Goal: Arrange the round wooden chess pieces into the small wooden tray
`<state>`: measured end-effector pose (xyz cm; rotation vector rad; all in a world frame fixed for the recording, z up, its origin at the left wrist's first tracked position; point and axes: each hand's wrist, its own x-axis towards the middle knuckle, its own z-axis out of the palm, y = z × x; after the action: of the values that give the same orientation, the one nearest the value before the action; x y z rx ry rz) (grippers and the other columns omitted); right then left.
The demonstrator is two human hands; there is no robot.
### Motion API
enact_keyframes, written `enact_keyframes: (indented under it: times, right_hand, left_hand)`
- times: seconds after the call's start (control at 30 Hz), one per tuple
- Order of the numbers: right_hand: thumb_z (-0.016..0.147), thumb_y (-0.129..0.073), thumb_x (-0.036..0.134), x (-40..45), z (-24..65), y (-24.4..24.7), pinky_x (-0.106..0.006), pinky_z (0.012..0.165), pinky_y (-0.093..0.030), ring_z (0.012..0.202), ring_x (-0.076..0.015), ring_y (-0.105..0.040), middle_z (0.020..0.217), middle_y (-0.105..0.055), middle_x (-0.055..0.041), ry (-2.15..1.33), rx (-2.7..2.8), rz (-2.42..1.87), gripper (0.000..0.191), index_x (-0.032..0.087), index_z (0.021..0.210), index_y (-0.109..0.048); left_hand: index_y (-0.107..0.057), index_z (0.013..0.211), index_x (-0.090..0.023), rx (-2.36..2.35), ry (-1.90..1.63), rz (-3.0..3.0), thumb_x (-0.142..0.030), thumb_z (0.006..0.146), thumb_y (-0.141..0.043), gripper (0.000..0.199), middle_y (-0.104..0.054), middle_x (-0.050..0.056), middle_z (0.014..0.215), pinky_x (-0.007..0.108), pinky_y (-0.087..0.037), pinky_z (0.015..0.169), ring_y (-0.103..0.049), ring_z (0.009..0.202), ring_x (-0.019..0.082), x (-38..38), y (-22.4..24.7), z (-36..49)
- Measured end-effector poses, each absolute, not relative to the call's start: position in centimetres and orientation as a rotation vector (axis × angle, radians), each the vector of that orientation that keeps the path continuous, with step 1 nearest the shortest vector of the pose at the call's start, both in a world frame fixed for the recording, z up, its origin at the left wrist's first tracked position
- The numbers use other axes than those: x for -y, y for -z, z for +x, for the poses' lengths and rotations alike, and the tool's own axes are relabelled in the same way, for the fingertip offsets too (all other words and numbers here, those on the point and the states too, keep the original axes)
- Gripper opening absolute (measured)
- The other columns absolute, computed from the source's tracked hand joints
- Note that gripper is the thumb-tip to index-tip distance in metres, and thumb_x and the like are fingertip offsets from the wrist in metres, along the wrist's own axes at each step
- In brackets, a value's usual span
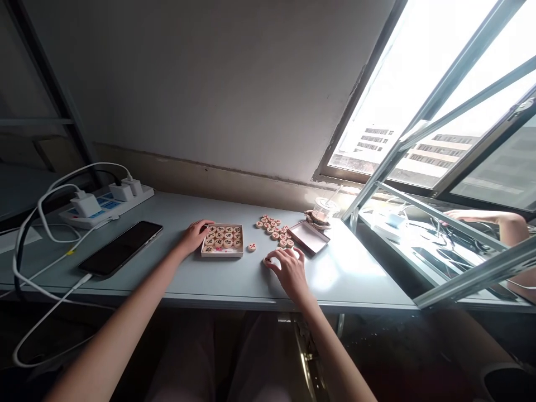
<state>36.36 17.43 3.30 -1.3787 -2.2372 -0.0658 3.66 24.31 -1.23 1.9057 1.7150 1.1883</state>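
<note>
A small shallow box (222,250) holds several round wooden chess pieces in rows. My left hand (194,235) rests against the box's left side, fingers curled on its edge. Several loose wooden pieces (274,227) lie in a cluster to the right of the box, and one single piece (252,247) sits just beside it. My right hand (288,267) lies on the grey desk (176,273), fingertips pinching a piece (267,260) at the cluster's near edge. The box lid (309,237) lies open-side up behind my right hand.
A dark phone (120,247) on a white cable lies at left, behind it a power strip (106,203) with chargers. A plastic cup with a straw (322,210) stands by the open window frame (419,201). The glass reflects an arm at right.
</note>
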Motion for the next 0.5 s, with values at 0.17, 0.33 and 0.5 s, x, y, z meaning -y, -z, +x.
enact_keyframes:
  times: [0.17, 0.33, 0.5]
  right_hand:
    - [0.091, -0.053, 0.046, -18.6, 30.6, -4.2, -0.035, 0.091, -0.032, 0.084, -0.0162, -0.062, 0.100, -0.071, 0.0004, -0.194, 2.113, -1.254, 0.023, 0.028, 0.100, -0.063]
    - [0.091, -0.054, 0.046, -20.0, 25.2, -4.5, -0.035, 0.091, -0.029, 0.093, -0.0171, -0.060, 0.099, -0.071, 0.0003, -0.125, 2.289, -1.089, 0.022, 0.027, 0.094, -0.064]
    - [0.093, -0.050, 0.044, -20.6, 24.9, -3.9, -0.035, 0.089, -0.029, 0.095, -0.0168, -0.058, 0.096, -0.071, -0.0001, -0.041, 2.386, -1.101, 0.025, 0.027, 0.091, -0.067]
  left_hand:
    - [-0.058, 0.112, -0.020, -1.728, -1.167, 1.888, -0.033, 0.084, -0.040, 0.035, -0.063, 0.010, 0.117, 0.042, -0.043, 0.098, -0.056, 0.112, 0.026, -24.2, 0.6, 3.9]
    - [-0.035, 0.138, -0.018, -1.882, -1.772, 1.821, -0.033, 0.087, -0.045, 0.055, -0.038, 0.015, 0.145, 0.047, -0.030, 0.111, -0.035, 0.134, 0.029, -20.1, -2.4, 6.3]
    - [-0.040, 0.133, -0.052, -0.911, -0.993, 1.657, -0.047, 0.091, -0.037, 0.043, -0.054, 0.005, 0.129, 0.057, -0.044, 0.098, -0.045, 0.128, 0.029, -7.0, -1.3, 13.7]
